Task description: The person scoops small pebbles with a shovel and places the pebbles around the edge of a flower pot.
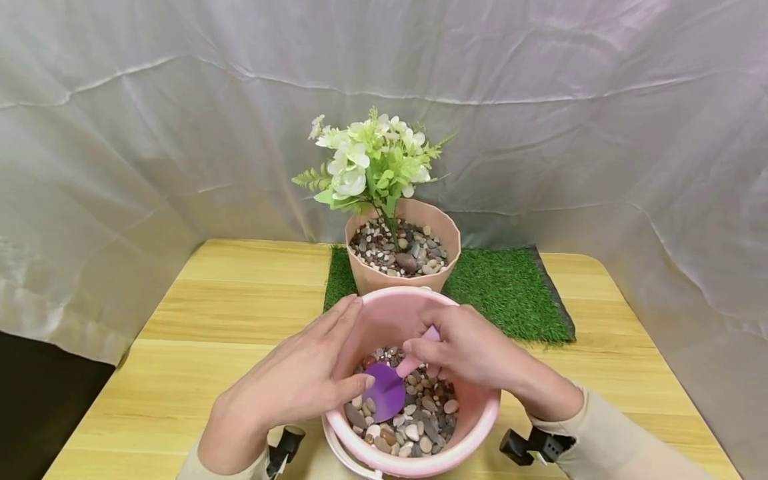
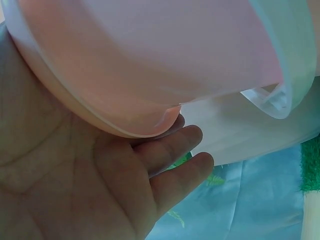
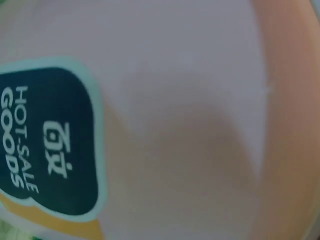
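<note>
A pink bucket (image 1: 417, 467) holding pebbles (image 1: 429, 427) stands at the table's front. My right hand (image 1: 465, 347) reaches over its right rim and grips the pink handle of a toy shovel (image 1: 387, 393), whose purple blade lies against the stones. Fairly straight fingers of my left hand (image 1: 300, 370) rest along the bucket's left rim, the thumb extending inside beside the blade. The left wrist view shows that palm (image 2: 75, 175) against the rim. The bucket's labelled outer wall (image 3: 185, 125) fills the right wrist view; neither right hand nor shovel appears there.
Just behind the bucket, a peach flowerpot (image 1: 402, 281) holds stones and a white-flowered plant (image 1: 378, 160). It stands on a green turf mat (image 1: 510, 293) on the wooden table (image 1: 210, 320). Grey cloth (image 1: 540, 133) hangs behind and at both sides.
</note>
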The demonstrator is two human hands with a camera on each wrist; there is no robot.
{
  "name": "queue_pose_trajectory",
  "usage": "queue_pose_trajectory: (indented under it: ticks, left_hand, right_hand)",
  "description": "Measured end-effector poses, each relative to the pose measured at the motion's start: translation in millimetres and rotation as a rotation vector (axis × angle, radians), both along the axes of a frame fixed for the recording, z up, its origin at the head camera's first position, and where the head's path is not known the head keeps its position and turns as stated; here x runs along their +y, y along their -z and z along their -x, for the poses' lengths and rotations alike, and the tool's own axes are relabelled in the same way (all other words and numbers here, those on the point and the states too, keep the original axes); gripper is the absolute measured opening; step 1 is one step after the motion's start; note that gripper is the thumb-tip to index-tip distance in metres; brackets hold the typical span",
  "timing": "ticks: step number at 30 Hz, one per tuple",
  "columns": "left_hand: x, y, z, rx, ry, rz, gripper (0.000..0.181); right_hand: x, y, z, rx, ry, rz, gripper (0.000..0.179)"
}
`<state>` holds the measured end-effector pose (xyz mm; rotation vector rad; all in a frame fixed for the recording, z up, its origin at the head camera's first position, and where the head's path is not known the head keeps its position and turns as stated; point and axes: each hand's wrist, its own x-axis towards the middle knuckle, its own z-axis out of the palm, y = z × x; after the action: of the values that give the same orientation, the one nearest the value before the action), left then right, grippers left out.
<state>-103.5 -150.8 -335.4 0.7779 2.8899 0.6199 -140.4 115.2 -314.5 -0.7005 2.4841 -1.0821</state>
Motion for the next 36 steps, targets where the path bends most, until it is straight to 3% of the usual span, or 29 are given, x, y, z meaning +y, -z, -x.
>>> queue_pose_trajectory:
  ticks: [6, 16, 23, 31, 36]
  left_hand:
    - [0.0, 0.6, -0.6, 0.003, -0.005, -0.004, 0.103]
    - [0.3, 0.4, -1.0, -0.011, -0.008, -0.002, 0.103]
    - [0.1, 0.6, -0.7, -0.004, -0.006, 0.001, 0.104]
    - [0.5, 0.1, -0.6, -0.014, -0.009, 0.005, 0.104]
    - [0.2, 0.3, -0.5, -0.009, -0.006, 0.006, 0.102]
  right_hand:
    - [1.7, 0.4, -0.5, -0.042, -0.001, 0.059, 0.014]
    - [2.2, 1.0, 0.6, -0.014, -0.032, 0.025, 0.016]
    - [2.8, -0.1, 0.2, -0.050, 0.024, 0.083, 0.013]
    - [1.9, 0.3, 0.5, -0.006, -0.034, 0.018, 0.017]
    - [4.6, -1.0, 1.8, -0.074, -0.027, 0.068, 0.017]
